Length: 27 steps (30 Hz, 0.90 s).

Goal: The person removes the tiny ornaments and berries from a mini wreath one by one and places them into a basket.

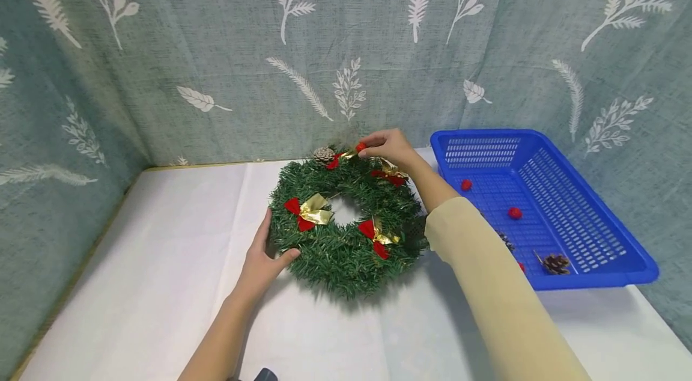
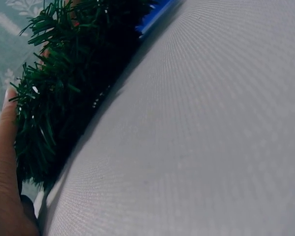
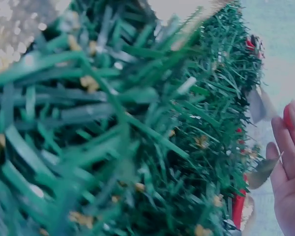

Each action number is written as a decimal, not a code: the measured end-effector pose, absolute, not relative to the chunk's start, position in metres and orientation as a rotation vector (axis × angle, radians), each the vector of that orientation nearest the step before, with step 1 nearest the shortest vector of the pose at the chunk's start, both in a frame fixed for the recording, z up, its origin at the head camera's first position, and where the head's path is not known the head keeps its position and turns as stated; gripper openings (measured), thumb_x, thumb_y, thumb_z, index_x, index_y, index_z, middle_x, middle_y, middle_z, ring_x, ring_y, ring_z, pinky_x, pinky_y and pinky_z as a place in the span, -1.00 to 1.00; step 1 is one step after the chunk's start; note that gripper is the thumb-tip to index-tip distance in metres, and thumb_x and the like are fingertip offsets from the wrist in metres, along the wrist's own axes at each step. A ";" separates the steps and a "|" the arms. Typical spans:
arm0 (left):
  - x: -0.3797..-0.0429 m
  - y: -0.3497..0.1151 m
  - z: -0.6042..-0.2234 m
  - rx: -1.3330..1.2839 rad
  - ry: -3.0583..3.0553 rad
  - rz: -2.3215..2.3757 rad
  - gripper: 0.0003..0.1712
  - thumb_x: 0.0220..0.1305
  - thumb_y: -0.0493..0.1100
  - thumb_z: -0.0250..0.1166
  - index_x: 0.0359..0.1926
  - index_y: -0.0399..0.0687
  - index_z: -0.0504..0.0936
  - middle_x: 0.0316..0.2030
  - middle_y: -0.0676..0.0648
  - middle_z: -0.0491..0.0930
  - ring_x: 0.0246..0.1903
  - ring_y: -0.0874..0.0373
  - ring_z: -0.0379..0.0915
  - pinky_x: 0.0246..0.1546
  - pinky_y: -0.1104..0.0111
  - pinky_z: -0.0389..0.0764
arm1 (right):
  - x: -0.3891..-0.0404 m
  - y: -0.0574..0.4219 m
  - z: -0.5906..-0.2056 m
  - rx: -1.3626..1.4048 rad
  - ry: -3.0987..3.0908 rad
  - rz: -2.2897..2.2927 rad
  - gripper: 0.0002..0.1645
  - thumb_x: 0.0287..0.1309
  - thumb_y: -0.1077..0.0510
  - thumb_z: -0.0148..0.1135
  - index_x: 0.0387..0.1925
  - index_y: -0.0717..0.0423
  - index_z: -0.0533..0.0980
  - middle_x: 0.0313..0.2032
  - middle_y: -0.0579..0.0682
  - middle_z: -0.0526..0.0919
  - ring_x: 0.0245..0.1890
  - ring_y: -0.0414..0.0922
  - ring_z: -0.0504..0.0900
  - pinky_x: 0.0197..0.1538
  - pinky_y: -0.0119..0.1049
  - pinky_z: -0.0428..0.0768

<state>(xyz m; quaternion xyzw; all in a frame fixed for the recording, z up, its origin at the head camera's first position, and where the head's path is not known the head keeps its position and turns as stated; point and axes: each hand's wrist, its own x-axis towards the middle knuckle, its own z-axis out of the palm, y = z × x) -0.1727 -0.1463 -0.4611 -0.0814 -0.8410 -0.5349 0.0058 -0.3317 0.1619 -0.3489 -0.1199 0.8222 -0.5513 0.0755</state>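
A green wreath [image 1: 346, 267] lies on the white-covered table, trimmed with red and gold bows [image 1: 313, 211] and a pine cone [image 1: 324, 155] on its far side. My left hand [image 1: 265, 258] holds the wreath's left edge, thumb over the top and fingers along the outer side. Between thumb and fingertips, my right hand [image 1: 390, 146] pinches a small red ball [image 1: 361, 146] just above the far rim, near a bow. In the right wrist view that ball [image 3: 287, 117] is partly covered by the fingers, with the wreath [image 3: 137, 142] close and blurred.
To the right stands a blue plastic basket [image 1: 622, 277] holding red balls [image 1: 515, 213] and a brown pine cone [image 1: 555, 264]; my right sleeve [image 1: 486, 285] hides part of it. Leaf-patterned curtains [image 1: 243, 98] hang behind the table. White cloth [image 1: 146, 285] extends left of the wreath.
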 end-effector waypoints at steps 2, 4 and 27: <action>-0.172 -0.147 -0.460 -0.256 -2.635 -1.664 0.18 0.12 0.06 0.39 0.48 0.33 -0.30 0.49 -0.07 -0.26 0.46 -0.13 -0.35 0.38 -0.10 -0.08 | -0.331 0.163 -0.346 -0.357 2.440 -1.685 -0.51 0.14 0.28 0.29 0.12 0.35 0.47 0.05 0.32 0.54 0.10 0.15 0.48 0.16 -0.08 0.49; -0.173 -0.147 -0.459 -0.260 -2.635 -1.660 0.18 0.12 0.05 0.39 0.49 0.33 -0.30 0.49 -0.07 -0.26 0.46 -0.13 -0.35 0.38 -0.10 -0.08 | -0.332 0.165 -0.344 -0.339 2.436 -1.708 -0.52 0.12 0.28 0.31 0.09 0.35 0.49 0.02 0.28 0.58 0.08 0.12 0.52 0.17 -0.05 0.49; -0.174 -0.148 -0.463 -0.276 -2.628 -1.662 0.18 0.11 0.08 0.39 0.48 0.34 -0.30 0.49 -0.08 -0.26 0.46 -0.14 -0.34 0.37 -0.12 -0.07 | -0.320 0.197 -0.309 -0.238 2.243 -1.877 -0.56 0.11 0.31 0.30 0.07 0.31 0.52 -0.26 -0.10 0.69 -0.21 -0.19 0.68 0.09 -0.18 0.57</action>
